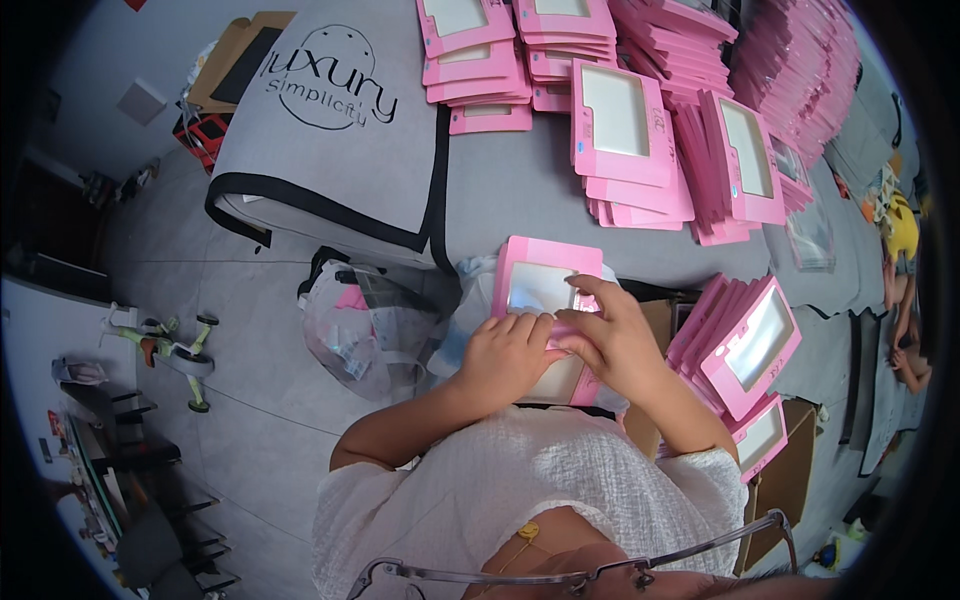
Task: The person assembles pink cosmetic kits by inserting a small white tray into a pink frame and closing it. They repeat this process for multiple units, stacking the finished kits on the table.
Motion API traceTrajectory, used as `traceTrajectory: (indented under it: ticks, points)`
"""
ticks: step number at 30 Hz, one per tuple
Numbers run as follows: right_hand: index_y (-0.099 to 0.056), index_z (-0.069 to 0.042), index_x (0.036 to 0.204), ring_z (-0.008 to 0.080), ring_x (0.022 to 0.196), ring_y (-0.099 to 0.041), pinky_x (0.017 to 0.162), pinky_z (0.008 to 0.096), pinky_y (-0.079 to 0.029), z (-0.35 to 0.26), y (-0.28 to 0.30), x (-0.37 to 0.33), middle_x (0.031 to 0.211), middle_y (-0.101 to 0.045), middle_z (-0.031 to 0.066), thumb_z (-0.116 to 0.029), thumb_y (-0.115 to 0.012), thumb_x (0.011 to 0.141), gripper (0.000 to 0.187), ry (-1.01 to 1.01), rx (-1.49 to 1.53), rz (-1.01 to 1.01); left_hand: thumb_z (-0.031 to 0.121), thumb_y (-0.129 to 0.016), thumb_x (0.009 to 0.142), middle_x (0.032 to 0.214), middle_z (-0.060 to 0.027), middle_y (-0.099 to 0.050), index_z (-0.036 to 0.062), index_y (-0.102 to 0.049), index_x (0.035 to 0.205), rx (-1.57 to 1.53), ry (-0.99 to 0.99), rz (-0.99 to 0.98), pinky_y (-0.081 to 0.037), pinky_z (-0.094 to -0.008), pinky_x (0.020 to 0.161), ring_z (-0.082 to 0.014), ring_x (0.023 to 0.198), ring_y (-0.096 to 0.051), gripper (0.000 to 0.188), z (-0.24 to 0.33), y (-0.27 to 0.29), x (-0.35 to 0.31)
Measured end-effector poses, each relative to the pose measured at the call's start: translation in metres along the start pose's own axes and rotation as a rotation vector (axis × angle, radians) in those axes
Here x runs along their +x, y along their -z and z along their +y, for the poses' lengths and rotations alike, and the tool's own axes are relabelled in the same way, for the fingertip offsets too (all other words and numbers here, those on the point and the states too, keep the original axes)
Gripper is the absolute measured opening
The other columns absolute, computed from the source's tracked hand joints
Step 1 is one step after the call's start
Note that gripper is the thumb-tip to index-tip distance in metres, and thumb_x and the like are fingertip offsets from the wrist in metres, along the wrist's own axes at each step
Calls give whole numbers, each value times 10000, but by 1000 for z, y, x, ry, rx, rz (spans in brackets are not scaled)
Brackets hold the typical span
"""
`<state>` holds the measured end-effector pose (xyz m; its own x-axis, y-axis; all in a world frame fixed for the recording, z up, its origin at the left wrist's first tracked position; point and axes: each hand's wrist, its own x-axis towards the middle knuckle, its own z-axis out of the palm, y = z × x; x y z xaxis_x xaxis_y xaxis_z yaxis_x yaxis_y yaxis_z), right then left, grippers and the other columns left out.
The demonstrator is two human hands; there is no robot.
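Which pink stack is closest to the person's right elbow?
The tilted stack by brown cardboard; the other pink stacks are farther off, on the grey sofa.

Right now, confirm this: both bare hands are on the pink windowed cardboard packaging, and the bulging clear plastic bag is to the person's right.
One thing is wrong: the head view shows the bulging clear plastic bag to the person's left, not right. The rest stands: the left hand and right hand are on the pink windowed cardboard packaging.
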<state>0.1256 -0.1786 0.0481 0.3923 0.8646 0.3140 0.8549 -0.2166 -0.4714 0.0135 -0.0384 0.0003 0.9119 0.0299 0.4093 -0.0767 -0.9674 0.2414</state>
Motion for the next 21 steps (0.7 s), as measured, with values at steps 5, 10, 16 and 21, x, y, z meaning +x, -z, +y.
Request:
traceTrajectory:
  ticks: [5, 10, 16, 21]
  points:
    - [-607, -28, 993, 241, 929, -530, 782, 354, -413, 19, 5, -16, 1024, -551, 87, -329, -669, 667, 448, 111, -114, -72, 398, -673, 694, 661, -36, -522, 62, -541, 834, -29, -47, -74, -437, -311, 529, -191, 594, -569, 387, -8, 3, -2]
    - [-621, -47, 926, 301, 796, -571, 684, 372, -451, 23, 7, -24, 857, -589, 101, -231, -651, 731, 270, -133, 143, -285, 466, -631, 731, 526, -62, -535, 66, -545, 658, -65, -81, -252, -432, -321, 418, -211, 469, -573, 416, -12, 5, 6]
    - [-633, -36, 936, 257, 786, -596, 673, 332, -465, 27, 10, -27, 827, -616, 98, -156, -623, 798, 183, -221, 349, -275, 514, -559, 785, 511, -82, -566, 71, -594, 633, -177, -112, -379, -434, -329, 396, -215, 460, -587, 469, -24, 13, 13]
    - [-506, 10, 1185, 110, 809, -591, 724, 250, -461, 39, -24, -53, 923, -649, 54, -57, -600, 841, 363, -763, 1353, 168, 458, -582, 793, 567, -101, -583, 45, -580, 736, -172, -6, -335, -459, -364, 453, -264, 498, -596, 417, -24, 9, 4]
